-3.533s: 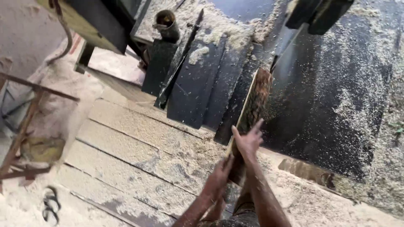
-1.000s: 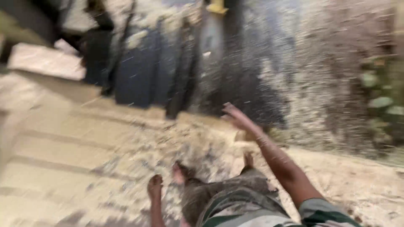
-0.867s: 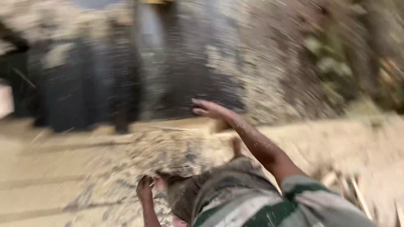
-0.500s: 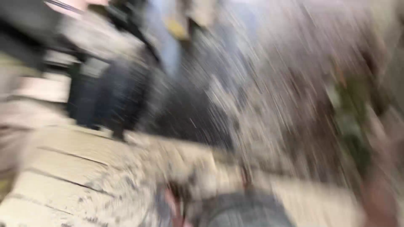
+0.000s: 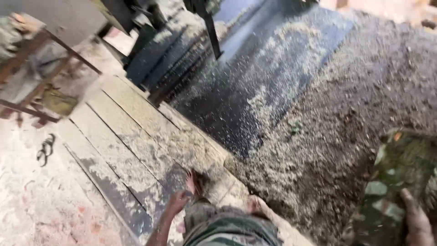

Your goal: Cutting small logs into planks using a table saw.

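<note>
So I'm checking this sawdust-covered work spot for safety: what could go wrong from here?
1. The bare feet stand on planks dusted with sawdust, so a slip or a splinter seems possible.
2. The right hand grips a large mossy slab at the frame edge; if the grip slips, it could drop near the feet.
3. The left hand hangs free, giving no support.
</note>
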